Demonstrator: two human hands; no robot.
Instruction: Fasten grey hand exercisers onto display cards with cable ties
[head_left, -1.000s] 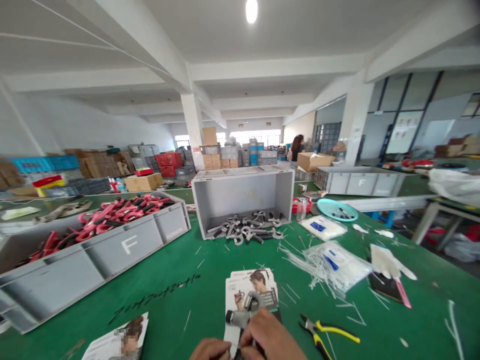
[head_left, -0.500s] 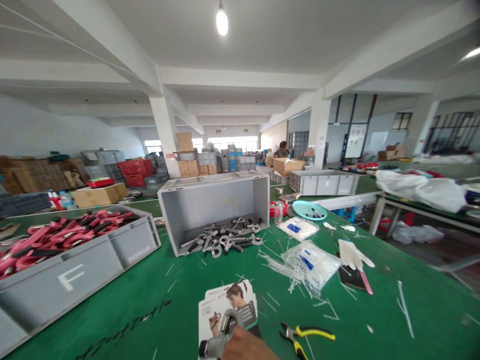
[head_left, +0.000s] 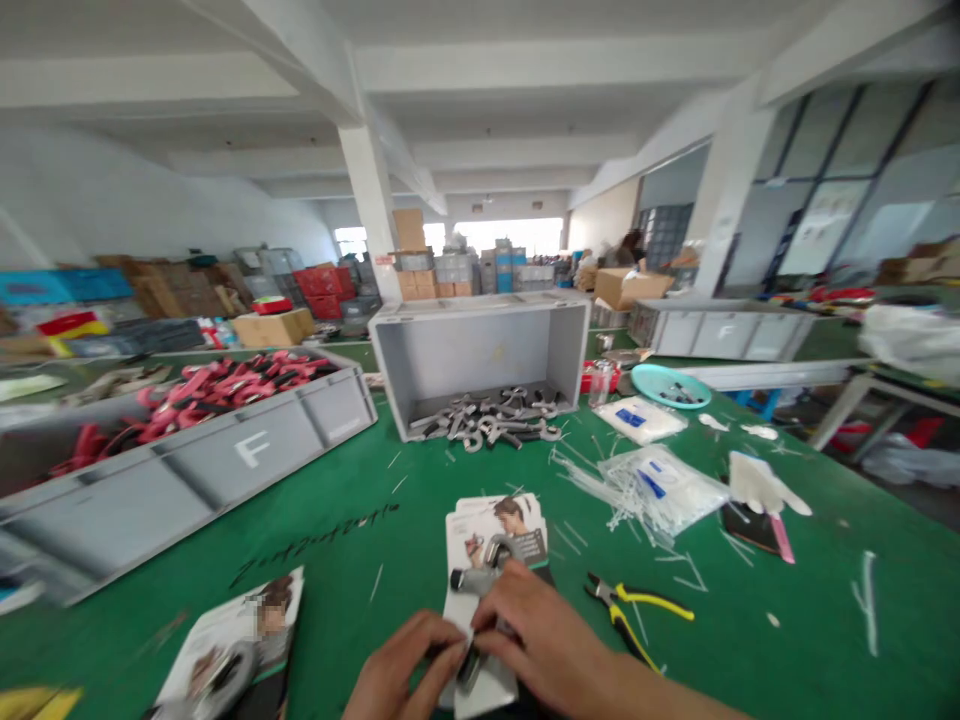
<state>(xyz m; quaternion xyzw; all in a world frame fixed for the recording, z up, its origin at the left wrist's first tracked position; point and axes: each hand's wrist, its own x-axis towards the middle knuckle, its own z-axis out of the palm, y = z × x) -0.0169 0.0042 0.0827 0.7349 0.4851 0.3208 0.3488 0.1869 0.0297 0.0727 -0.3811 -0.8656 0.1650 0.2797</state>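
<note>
I have the gray tool (head_left: 474, 580) lying on a printed card (head_left: 460, 603), low in the middle of my view, its hooked end pointing away from me. My right grip (head_left: 532, 620) lies over the tool's near side with its fingers bent down, but I can't tell whether they are clamped on it. My left grip (head_left: 412, 660) comes in from the other side, finger and thumb close together and nearly meeting the right fingertips; whatever they may be pinching is hidden from me. Just to the right, yellow-handled pliers (head_left: 613, 600) rest on the green desk (head_left: 337, 585). Over at the left I see another card (head_left: 217, 620) with a second tool (head_left: 229, 680) on it, partly cut off by the frame. Further out to the right, loose white strips (head_left: 592, 487) spill beside a clear bag (head_left: 664, 490), and a white glove (head_left: 761, 483) lies over a dark object with a pink edge. Straight ahead, a gray crate (head_left: 480, 350) stands on its side with more gray tools (head_left: 491, 418) heaped at its mouth. Left of it, a bin (head_left: 251, 450) marked F holds pink and black tools (head_left: 225, 390).
</note>
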